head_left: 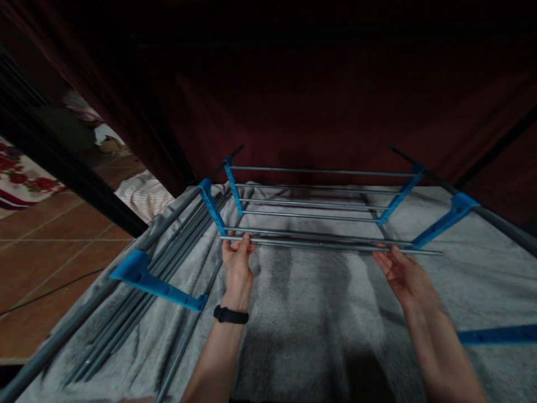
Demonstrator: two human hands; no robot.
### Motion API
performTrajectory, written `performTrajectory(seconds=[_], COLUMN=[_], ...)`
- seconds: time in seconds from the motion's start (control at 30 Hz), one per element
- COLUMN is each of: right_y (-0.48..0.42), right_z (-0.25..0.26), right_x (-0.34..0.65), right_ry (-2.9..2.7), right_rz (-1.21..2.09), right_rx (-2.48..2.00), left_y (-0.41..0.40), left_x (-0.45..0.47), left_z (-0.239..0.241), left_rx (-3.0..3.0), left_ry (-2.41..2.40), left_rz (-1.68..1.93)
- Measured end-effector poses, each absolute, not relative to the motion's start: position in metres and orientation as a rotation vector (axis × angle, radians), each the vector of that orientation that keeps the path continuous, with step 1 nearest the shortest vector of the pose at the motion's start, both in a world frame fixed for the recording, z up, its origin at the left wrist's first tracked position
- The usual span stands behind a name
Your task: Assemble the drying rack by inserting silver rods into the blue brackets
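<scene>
My left hand [238, 253], with a black band on its wrist, pinches a grey metal rod [310, 244] near its left end. Near the rod's right end, my right hand [396, 266] closes its thumb and fingers on the same rod. The rod lies level across the front of a rack of grey tubes, just before another crossbar. Blue plastic brackets hold the crossbars: a left one [213, 207] and a right one [444, 218] stand closest to my hands. A nearer blue bracket [155, 282] on the left has no rod across it.
Several loose grey tubes [161, 274] lie on the grey blanket [306, 313] at the left. Another blue bracket [499, 334] shows at the right edge. A dark red panel [293, 112] stands behind the rack. Tiled floor [50, 268] and a cable are at the left.
</scene>
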State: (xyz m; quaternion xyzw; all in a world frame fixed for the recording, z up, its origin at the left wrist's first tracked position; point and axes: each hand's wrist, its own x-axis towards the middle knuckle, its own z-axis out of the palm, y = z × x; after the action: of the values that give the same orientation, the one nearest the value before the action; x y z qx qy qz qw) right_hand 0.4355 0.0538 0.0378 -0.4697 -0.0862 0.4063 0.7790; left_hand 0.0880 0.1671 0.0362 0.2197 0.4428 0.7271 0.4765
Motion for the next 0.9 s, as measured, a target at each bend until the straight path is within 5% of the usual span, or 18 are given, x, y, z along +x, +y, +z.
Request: performTrajectory(seconds=[0.9], right_y=[0.071], right_z=[0.051], right_x=[0.405], right_ry=[-0.242], right_rz=[0.905], right_rx=[-0.899], left_y=[0.165], left_x=[0.072], left_z=[0.082], left_rx=[0.525], left_ry=[0.862], left_rz=[1.563])
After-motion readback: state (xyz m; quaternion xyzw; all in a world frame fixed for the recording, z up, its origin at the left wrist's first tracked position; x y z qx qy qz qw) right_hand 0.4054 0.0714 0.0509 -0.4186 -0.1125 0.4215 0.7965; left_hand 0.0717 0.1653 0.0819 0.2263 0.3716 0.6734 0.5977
